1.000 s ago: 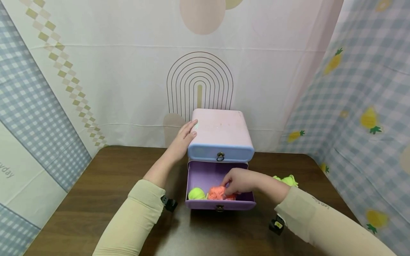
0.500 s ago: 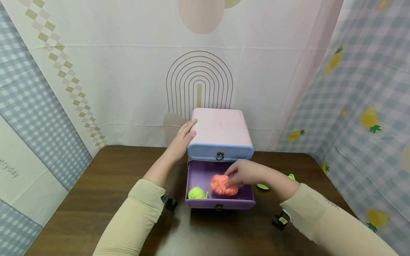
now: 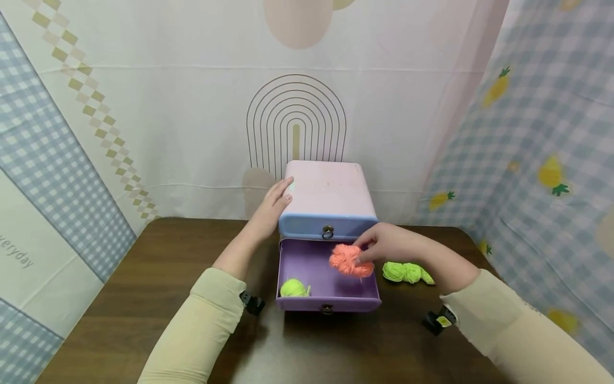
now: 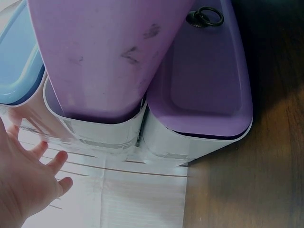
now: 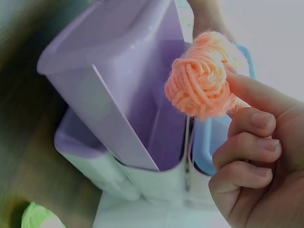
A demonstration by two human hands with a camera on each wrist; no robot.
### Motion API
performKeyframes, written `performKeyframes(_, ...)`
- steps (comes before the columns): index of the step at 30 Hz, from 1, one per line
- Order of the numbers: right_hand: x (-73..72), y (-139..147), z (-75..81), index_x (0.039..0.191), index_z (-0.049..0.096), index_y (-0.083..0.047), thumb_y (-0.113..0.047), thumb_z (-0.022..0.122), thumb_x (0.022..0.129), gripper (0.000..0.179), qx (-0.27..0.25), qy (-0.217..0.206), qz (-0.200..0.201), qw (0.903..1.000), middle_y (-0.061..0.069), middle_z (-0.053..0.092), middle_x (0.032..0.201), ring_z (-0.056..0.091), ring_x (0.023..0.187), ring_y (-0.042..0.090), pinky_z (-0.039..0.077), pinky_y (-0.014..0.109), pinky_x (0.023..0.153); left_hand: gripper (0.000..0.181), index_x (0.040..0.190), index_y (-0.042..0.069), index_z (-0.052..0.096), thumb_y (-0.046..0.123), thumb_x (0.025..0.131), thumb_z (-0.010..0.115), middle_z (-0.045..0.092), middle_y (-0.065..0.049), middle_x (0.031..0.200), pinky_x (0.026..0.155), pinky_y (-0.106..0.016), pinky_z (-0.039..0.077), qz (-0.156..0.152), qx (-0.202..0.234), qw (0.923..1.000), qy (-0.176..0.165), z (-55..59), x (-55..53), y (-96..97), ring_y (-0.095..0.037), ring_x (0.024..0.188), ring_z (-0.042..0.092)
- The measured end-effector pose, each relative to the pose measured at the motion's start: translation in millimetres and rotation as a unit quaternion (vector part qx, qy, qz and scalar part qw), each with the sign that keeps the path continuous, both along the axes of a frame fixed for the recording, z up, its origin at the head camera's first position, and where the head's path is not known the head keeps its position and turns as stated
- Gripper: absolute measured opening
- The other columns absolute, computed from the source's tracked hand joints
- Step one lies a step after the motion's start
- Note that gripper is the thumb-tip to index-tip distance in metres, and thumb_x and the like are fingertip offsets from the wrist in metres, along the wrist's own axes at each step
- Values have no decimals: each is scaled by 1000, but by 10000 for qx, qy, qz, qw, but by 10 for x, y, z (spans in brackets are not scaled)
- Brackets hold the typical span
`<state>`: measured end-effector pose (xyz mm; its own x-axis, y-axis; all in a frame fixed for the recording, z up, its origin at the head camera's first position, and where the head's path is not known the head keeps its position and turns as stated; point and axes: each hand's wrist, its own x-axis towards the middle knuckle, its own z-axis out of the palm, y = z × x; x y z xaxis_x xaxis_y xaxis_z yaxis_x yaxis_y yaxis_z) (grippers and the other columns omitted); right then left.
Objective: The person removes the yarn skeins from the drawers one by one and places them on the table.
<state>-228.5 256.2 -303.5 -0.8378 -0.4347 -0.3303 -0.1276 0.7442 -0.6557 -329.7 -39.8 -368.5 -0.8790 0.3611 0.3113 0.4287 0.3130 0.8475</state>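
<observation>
My right hand (image 3: pixel 390 242) pinches a bundle of orange yarn (image 3: pixel 347 260) over the right part of a pulled-out purple drawer (image 3: pixel 307 261). In the right wrist view the orange yarn (image 5: pixel 202 78) hangs from the thumb side, the other fingers curled below it. A small yellow-green yarn ball (image 3: pixel 293 288) lies at the front left inside the drawer. My left hand (image 3: pixel 271 210) rests with extended fingers against the left side of the pink-topped drawer cabinet (image 3: pixel 331 186). Its spread fingers also show in the left wrist view, beside the cabinet's pale side.
Above the purple drawer sits a blue drawer (image 3: pixel 307 226) with a ring pull, pushed in. A lower purple drawer (image 4: pixel 204 76) is closed beneath. Yellow-green yarn (image 3: pixel 405 272) lies on the brown table (image 3: pixel 192 256) to the cabinet's right. A patterned cloth (image 3: pixel 192 106) hangs behind.
My right hand has lifted the orange yarn from the drawer's front and carried it up and to the right. The left hand stays on the cabinet's side.
</observation>
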Motion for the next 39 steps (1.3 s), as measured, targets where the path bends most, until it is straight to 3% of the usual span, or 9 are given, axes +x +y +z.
performKeyframes(8, 78, 283, 76, 110, 77, -11, -27, 78, 84, 30, 170, 119, -164, 9996, 0, 57, 71, 43, 59, 12, 40, 27, 53, 55, 157, 27, 32, 41, 104, 38, 15, -11, 164, 117, -57, 12, 29, -24, 10000, -50, 2, -8, 8, -28, 150, 12)
performKeyframes(15, 140, 569, 3, 116, 73, -7, -29, 77, 86, 38, 80, 20, -360, 9993, 1, 61, 75, 44, 59, 11, 42, 28, 56, 54, 157, 22, 32, 37, 105, 39, 15, -14, 164, 117, -57, 11, 2, 52, 10000, -56, 70, 36, -4, -30, 150, 12)
performKeyframes(23, 137, 839, -276, 115, 73, -3, -20, 74, 88, 32, -106, -351, -261, 9990, -6, 41, 55, 33, 48, 6, 33, 22, 47, 55, 156, 25, 32, 40, 104, 38, 16, -12, 164, 117, -57, 12, 70, -21, 9999, -70, -4, 7, 0, -29, 150, 13)
performKeyframes(32, 87, 1067, -580, 105, 76, -7, -17, 74, 86, 21, 128, -445, -104, 9989, -6, 42, 54, 33, 48, 6, 34, 23, 48, 55, 157, 23, 32, 38, 104, 38, 15, -15, 164, 117, -59, 11, 16, 44, 10000, -52, 3, 22, 10, -32, 150, 12)
performKeyframes(39, 23, 1226, -798, 98, 76, -7, -11, 72, 86, 13, 95, -495, 411, 9979, -6, 45, 55, 37, 48, 4, 35, 21, 48, 55, 157, 25, 32, 39, 104, 38, 15, -14, 164, 117, -59, 12, 69, -22, 10000, -65, 9, 18, 3, -31, 150, 13)
